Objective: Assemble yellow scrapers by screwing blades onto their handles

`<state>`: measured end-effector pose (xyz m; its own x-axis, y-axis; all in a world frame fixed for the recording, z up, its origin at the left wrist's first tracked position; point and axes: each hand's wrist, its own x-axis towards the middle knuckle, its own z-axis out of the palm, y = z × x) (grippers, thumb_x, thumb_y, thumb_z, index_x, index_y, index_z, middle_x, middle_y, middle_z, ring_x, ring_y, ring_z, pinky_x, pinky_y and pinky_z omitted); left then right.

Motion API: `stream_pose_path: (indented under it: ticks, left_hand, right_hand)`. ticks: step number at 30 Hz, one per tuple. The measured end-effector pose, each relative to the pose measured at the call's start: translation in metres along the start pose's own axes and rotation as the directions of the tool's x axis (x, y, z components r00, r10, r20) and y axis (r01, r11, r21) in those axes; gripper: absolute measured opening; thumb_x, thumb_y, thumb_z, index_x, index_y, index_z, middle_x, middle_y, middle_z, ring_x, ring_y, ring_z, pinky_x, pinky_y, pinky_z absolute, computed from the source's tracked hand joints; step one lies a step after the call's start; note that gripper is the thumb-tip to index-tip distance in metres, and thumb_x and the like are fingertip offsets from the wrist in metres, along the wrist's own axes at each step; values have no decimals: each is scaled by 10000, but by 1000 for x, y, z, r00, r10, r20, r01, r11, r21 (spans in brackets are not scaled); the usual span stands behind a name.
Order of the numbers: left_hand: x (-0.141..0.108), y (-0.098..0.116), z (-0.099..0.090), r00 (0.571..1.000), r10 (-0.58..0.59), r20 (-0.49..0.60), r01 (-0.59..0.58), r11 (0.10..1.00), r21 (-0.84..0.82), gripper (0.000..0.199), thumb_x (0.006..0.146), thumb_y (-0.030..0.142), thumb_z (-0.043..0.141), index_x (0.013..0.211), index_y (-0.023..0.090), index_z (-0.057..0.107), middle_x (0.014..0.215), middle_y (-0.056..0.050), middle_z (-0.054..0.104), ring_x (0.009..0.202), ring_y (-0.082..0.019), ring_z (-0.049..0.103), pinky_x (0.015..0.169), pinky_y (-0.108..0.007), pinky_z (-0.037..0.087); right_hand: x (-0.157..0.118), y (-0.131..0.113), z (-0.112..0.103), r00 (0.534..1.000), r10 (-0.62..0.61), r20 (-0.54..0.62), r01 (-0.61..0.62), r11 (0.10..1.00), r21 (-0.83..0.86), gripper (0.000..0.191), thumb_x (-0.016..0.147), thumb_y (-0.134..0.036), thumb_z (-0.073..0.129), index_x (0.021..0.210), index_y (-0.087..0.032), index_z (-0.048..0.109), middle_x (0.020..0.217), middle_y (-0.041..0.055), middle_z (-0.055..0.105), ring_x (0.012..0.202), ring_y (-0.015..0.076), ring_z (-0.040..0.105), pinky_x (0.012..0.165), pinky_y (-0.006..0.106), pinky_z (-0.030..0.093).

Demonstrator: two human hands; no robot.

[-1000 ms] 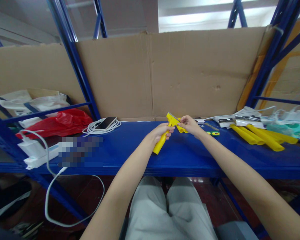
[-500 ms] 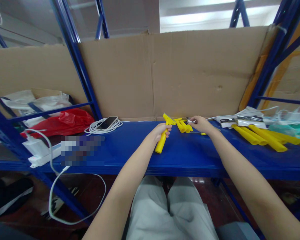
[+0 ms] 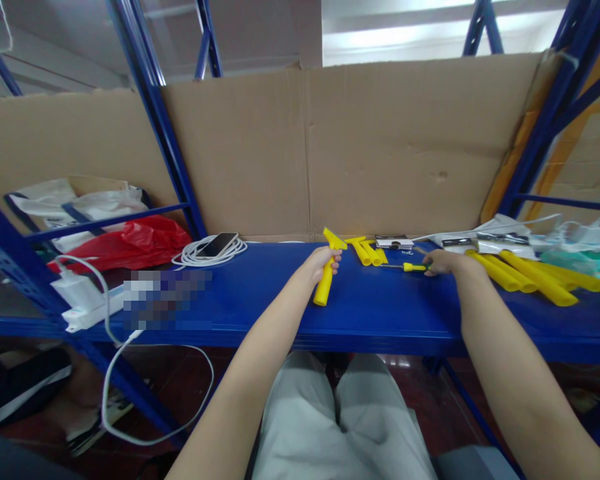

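My left hand (image 3: 326,261) is closed around the handle of a yellow scraper (image 3: 323,288), with its wide flat head pointing up and away. My right hand (image 3: 439,263) has its fingers on the handle end of a screwdriver (image 3: 414,267), yellow and dark, whose thin shaft points left along the blue shelf (image 3: 375,307). Between the hands lie more yellow scraper parts (image 3: 367,253) with round handles. A small white and dark box (image 3: 393,242) sits behind the screwdriver, and tiny shiny pieces (image 3: 407,252) lie just in front of it.
Long yellow handled pieces (image 3: 535,277) lie at the right. To the left are a phone (image 3: 219,245) on a coiled white cable (image 3: 187,253), a power strip (image 3: 93,310) and a red bag (image 3: 140,240). A cardboard panel (image 3: 370,147) closes the back. Another person's leg shows low at left.
My right hand has moved right and toward me, from the small box to the screwdriver handle. My left hand stays closed on the yellow scraper.
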<state>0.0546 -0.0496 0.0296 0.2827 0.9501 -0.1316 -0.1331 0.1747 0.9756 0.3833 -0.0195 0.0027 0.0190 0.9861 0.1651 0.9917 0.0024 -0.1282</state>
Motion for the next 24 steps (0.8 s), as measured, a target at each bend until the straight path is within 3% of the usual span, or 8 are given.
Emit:
stream_pose_path:
  ticks: [3, 10, 14, 17, 21, 24]
  left_hand:
    - [0, 0, 0, 1000, -3, -1, 3, 1000, 5, 161, 839, 54, 439, 741, 176, 399, 506, 76, 389, 317, -30, 324, 342, -146, 244]
    - [-1, 0, 0, 1000, -7, 17, 7, 1000, 3, 176, 833, 43, 427, 727, 179, 392, 508, 78, 385, 308, -29, 312, 338, -153, 249]
    - [-1, 0, 0, 1000, -9, 11, 8, 1000, 13, 175, 843, 51, 422, 725, 178, 395, 505, 79, 386, 305, -29, 311, 336, -153, 245]
    - [0, 0, -1, 1000, -10, 18, 10, 1000, 10, 179, 844, 46, 419, 724, 178, 399, 500, 79, 384, 307, -30, 315, 341, -152, 252]
    - [1, -1, -1, 1000, -9, 10, 9, 1000, 9, 179, 839, 44, 427, 723, 178, 399, 502, 78, 391, 306, -31, 314, 343, -155, 250]
    - [2, -2, -1, 1000, -6, -1, 6, 1000, 13, 176, 834, 46, 436, 723, 177, 404, 505, 75, 396, 305, -32, 310, 344, -155, 242]
  right_hand:
    - [-5, -11, -8, 984, 48, 170, -38, 998, -58, 187, 604, -165, 713, 784, -212, 738, 851, 68, 712, 787, 236, 666, 696, 314, 508]
    - [-9, -29, -11, 985, -7, 174, 10, 1000, -19, 231, 614, -152, 698, 839, -192, 732, 947, 74, 711, 877, 242, 663, 756, 299, 496]
    - [-14, -36, -15, 989, -97, 112, 90, 994, 64, 205, 616, -182, 693, 819, -185, 723, 905, 70, 710, 856, 238, 657, 761, 299, 492]
    - [-21, -44, -22, 990, -139, -1, 137, 974, 180, 225, 651, -244, 675, 864, -181, 712, 872, 69, 706, 826, 237, 651, 735, 304, 492]
    - [-31, -58, -27, 985, -118, -129, 162, 891, 424, 280, 732, -371, 624, 927, -175, 665, 771, 61, 697, 708, 200, 643, 628, 282, 486]
    - [-33, -68, -27, 983, -102, -150, 168, 822, 544, 317, 749, -474, 605, 821, -167, 635, 616, 45, 655, 567, 162, 603, 531, 256, 453]
